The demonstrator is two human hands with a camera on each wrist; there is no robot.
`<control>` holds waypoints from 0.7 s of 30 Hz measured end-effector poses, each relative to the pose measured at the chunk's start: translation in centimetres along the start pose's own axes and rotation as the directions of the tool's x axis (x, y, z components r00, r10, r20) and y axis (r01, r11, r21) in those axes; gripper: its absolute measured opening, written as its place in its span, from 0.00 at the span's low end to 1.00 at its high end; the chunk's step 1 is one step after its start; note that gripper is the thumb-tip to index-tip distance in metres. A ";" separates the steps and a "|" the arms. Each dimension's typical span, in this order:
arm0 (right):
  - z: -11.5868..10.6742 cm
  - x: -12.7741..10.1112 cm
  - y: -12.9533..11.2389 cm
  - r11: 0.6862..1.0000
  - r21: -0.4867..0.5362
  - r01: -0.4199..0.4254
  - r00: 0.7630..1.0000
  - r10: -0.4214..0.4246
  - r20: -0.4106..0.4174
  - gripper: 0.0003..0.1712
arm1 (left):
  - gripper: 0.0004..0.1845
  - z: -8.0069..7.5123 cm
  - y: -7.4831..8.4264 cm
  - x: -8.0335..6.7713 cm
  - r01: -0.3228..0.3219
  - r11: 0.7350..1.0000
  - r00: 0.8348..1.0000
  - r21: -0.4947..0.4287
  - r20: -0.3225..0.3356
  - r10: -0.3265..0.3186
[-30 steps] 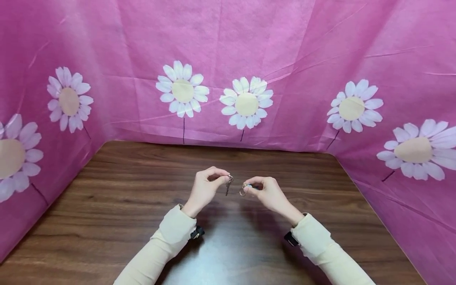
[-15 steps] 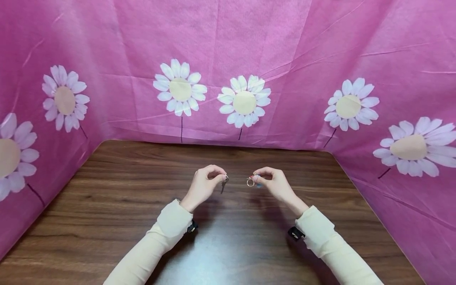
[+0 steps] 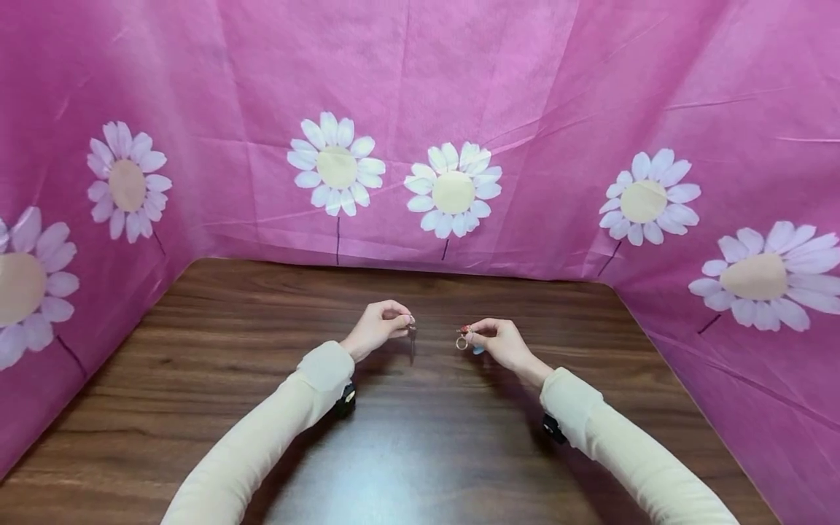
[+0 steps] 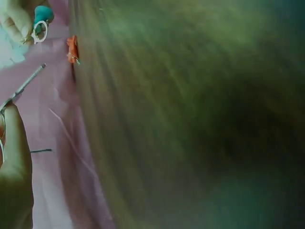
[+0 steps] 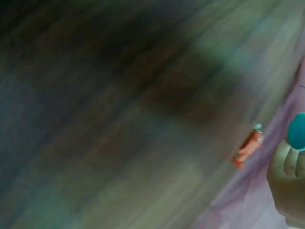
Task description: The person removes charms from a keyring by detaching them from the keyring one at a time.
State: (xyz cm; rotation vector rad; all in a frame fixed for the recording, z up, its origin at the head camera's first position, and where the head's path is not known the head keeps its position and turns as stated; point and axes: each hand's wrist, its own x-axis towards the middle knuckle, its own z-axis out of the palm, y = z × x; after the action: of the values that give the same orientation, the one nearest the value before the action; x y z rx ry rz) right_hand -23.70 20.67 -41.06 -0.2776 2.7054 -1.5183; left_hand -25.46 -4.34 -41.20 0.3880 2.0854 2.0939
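My left hand [image 3: 379,326] pinches a small metal key [image 3: 412,341] that hangs down from its fingertips; in the left wrist view the key [image 4: 25,86] juts out from the thumb. My right hand [image 3: 494,339] pinches a key ring [image 3: 462,341] with a red charm [image 3: 464,329] and a blue-green charm [image 3: 477,350]. The left wrist view shows the ring [image 4: 40,32], the blue-green charm [image 4: 43,13] and the red charm [image 4: 72,49]. The right wrist view is blurred, with the red charm [image 5: 249,148] and blue-green charm [image 5: 298,131] by my fingers. Both hands hover just above the wooden table [image 3: 197,364], a short gap apart.
A pink cloth with white daisies [image 3: 453,191] walls the table at the back, left and right. The dark wooden tabletop stretches around both cream-sleeved forearms. A black wrist camera [image 3: 344,399] sits under each cuff.
The hands have drawn apart and moved away from me, lower toward the table. The key and the ring, close together one second ago, are now separated by a clear gap.
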 end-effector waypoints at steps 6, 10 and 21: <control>0.3 0.6 1.7 0.998 -0.056 -0.036 0.999 0.034 -0.032 0.11 | 0.08 0.1 -0.9 1.3 0.069 0.998 0.997 -0.014 0.045 -0.068; 0.6 0.9 2.7 0.996 -0.080 -0.035 0.998 0.032 -0.046 0.10 | 0.07 -0.4 -1.0 2.1 0.089 0.996 0.995 0.029 0.048 -0.091; 1.2 0.6 3.8 0.986 -0.160 0.040 0.999 -0.037 0.022 0.11 | 0.06 -2.8 -2.6 3.6 -0.028 0.884 0.993 0.466 0.117 -0.030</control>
State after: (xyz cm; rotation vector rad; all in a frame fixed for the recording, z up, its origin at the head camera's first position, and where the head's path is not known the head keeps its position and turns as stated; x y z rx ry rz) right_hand -24.70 21.52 -44.86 -0.3483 2.8275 -1.2999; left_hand -29.89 -5.96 -43.52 0.5564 2.4967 1.4961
